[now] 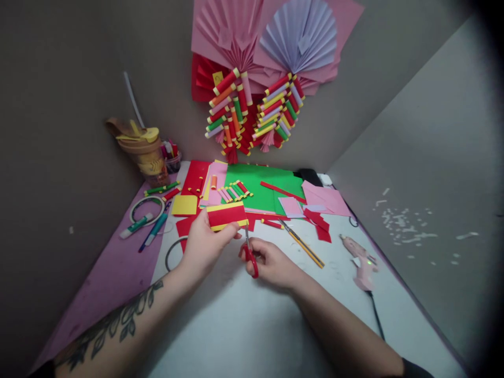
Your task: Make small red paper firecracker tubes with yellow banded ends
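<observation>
My left hand (207, 239) pinches a red paper strip (226, 215) with yellow bands along its long edges, holding it above the table. Fingers of my right hand (270, 261) are in the handles of red scissors (250, 260). The scissor blades point away from me and meet the right end of the strip, by its lower yellow band. Behind the strip, several small rolled paper tubes (235, 192) in pink, green and red lie in a row. Just right of the strip, a red tube (272, 224) with yellow ends rests on the table.
A yellow craft knife (311, 252) and a pink glue gun (360, 265) lie at the right. Green paper (252, 178) is at the back. Tape (147, 211), pens (156, 231), yellow notes (185, 205) and a cup (144, 152) stand or lie left. Paper decorations (277, 107) hang on the wall.
</observation>
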{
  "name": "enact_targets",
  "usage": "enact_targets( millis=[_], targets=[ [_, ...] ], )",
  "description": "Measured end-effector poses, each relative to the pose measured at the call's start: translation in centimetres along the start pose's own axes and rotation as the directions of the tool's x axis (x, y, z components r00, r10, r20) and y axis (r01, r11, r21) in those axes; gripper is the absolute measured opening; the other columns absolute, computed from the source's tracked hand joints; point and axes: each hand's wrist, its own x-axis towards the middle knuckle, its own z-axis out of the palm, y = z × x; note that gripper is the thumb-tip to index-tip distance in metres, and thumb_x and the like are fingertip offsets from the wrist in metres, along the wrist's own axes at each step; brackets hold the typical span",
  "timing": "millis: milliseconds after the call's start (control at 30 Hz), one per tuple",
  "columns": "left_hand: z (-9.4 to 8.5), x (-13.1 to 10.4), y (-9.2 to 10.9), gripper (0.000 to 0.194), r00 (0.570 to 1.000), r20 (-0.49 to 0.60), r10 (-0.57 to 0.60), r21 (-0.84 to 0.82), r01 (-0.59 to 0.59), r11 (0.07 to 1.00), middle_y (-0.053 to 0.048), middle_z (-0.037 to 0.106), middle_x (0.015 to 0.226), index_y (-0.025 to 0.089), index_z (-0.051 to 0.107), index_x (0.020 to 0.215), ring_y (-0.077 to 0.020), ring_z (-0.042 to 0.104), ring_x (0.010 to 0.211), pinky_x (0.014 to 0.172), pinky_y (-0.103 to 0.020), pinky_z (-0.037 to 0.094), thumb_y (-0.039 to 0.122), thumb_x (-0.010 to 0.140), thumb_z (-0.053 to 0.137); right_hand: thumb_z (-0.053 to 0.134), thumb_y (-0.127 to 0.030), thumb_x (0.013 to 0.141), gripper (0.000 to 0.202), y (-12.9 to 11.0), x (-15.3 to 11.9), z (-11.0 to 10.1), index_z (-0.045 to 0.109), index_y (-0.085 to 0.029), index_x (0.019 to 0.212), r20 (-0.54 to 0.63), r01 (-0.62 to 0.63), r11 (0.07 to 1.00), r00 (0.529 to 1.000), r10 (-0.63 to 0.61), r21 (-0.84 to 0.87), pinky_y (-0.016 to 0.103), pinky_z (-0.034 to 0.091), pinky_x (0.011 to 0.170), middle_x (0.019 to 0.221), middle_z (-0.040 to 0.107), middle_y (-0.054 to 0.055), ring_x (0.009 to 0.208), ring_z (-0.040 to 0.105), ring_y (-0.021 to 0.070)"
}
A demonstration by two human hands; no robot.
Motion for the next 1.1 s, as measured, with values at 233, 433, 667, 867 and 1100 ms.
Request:
enact_targets(
  millis=[233,433,667,867,1100],
  targets=[
    [-0.01,-0.05,0.01,0.033,1.0,0.009,-0.005,0.033,0.005,0.999,-0.004,0.068,0.085,0.014,0.054,0.093,-0.0126,0.064,0.057,0.049,-0.02,0.048,0.022,0.065,0.069,0.063,-0.031,0.069,0.018,0.09,0.03,-0.06,0.05,-0.019,0.073,0.017,-0.005,0.999,1.0,0.004,0.034,0.023,0.041,0.057,0.069,0.054,-0.001,0.062,0.049,0.012],
    [0.02,0.0,-0.04,0.035,1.0,0.02,-0.011,0.019,0.01,1.0,-0.004,0.068,0.085,0.014,0.054,0.095,-0.0119,0.064,0.057,0.048,-0.019,0.048,0.021,0.064,0.068,0.063,-0.034,0.07,0.02,0.05,0.08,-0.15,0.051,-0.019,0.073,0.016,0.015,0.999,1.0,-0.015,0.045,0.024,0.041,0.057,0.069,0.054,-0.001,0.062,0.049,0.0121],
    [0.06,-0.03,-0.03,0.039,1.0,0.024,-0.011,0.002,0.011,1.0,-0.003,0.067,0.086,0.014,0.053,0.1,-0.0108,0.063,0.056,0.048,-0.019,0.047,0.021,0.064,0.068,0.062,-0.03,0.071,0.016,0.33,0.1,-0.24,0.051,-0.018,0.071,0.017,0.004,0.999,1.0,-0.005,0.032,0.023,0.04,0.058,0.072,0.054,-0.001,0.063,0.049,0.0112],
    [0.08,0.0,-0.1,0.038,1.0,0.015,0.001,0.004,-0.001,1.0,-0.002,0.067,0.084,0.014,0.054,0.098,-0.0107,0.062,0.056,0.048,-0.019,0.047,0.021,0.064,0.068,0.061,-0.027,0.072,0.014,0.51,0.08,-0.22,0.051,-0.018,0.069,0.024,0.009,0.999,1.0,-0.011,0.052,0.023,0.04,0.06,0.069,0.056,-0.001,0.064,0.05,0.0114],
    [0.07,-0.01,0.02,0.036,1.0,0.003,0.008,0.026,-0.008,1.0,-0.002,0.067,0.081,0.014,0.054,0.095,-0.0115,0.062,0.055,0.049,-0.02,0.047,0.022,0.063,0.068,0.059,-0.021,0.071,0.01,0.67,0.04,-0.09,0.051,-0.017,0.066,-0.01,-0.011,0.998,1.0,0.012,0.063,0.023,0.04,0.06,0.07,0.057,-0.001,0.064,0.051,0.0112]
  ],
)
